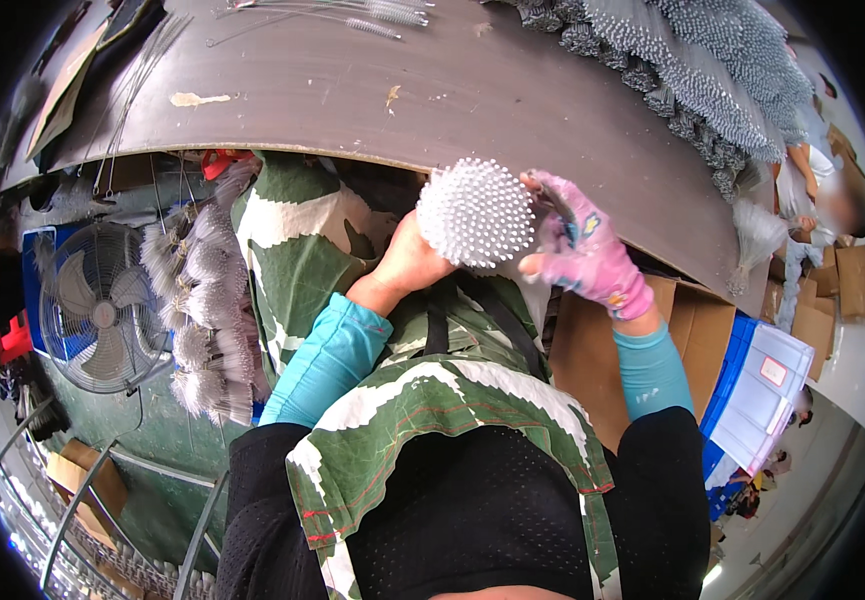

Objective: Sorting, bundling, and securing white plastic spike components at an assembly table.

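My bare left hand (410, 258) is closed around a bundle of thin brushes (476, 215), which faces up as a round cluster of small white tips. I hold it over my lap, at the near edge of the table. To its right is my right hand (592, 250) in a pink patterned glove with bare fingertips. Its thumb and fingers are apart, curved toward the bundle's side, and slightly blurred. No object is plainly visible in that hand. The lower part of the bundle is hidden behind my left hand and the tips.
On the brown table (292, 95), a large pile of wire brushes (692, 70) lies far right, with loose brushes (382, 15) at the back. A fan (102, 310) and hanging brush bundles (207, 270) stand left. A cardboard box (597, 350) and plastic crates (757, 390) are right; another person sits beyond.
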`<state>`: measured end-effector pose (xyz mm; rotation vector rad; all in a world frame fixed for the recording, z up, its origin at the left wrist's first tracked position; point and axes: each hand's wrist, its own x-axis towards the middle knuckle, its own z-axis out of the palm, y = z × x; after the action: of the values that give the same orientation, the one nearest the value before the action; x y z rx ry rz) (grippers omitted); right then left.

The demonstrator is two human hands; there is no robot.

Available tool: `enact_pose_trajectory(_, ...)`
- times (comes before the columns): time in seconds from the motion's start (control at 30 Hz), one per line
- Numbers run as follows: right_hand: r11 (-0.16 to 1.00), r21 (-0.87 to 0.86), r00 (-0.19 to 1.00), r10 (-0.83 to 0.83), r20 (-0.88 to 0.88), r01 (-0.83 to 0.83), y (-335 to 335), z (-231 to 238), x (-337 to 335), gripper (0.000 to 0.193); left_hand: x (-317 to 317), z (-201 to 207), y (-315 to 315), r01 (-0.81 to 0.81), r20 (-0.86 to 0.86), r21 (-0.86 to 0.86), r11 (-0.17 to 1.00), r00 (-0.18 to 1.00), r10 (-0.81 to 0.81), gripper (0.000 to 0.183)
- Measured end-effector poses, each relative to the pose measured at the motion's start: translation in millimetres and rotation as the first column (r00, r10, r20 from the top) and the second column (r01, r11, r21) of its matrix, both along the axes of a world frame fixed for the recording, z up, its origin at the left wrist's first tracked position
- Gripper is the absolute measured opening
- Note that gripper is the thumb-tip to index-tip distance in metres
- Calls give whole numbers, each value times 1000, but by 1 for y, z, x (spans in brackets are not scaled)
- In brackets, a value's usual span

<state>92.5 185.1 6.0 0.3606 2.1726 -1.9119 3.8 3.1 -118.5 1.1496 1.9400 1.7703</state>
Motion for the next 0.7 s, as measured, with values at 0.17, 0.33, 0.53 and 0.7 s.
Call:
enact_pose_trajectory(0.17,980,94,946,-139,-292,173,-29,-33,-2,93,-15,23,-3,291,357,-7,957,894,-270,53)
enact_pose_trajectory(0.33,911,203,885,-262,-386,358,-52,-39,-6,80,-10,13,-3,186,529,42,982,829,-180,71)
enact_pose_trajectory(0.53,823,292,834,-339,-435,487,-77,-43,-6,79,13,5,3,-59,375,112,992,927,13,71)
enact_pose_trajectory(0.7,805,403,860,-240,-451,436,-75,-36,-4,82,8,-8,0,-117,166,-158,980,976,143,40)
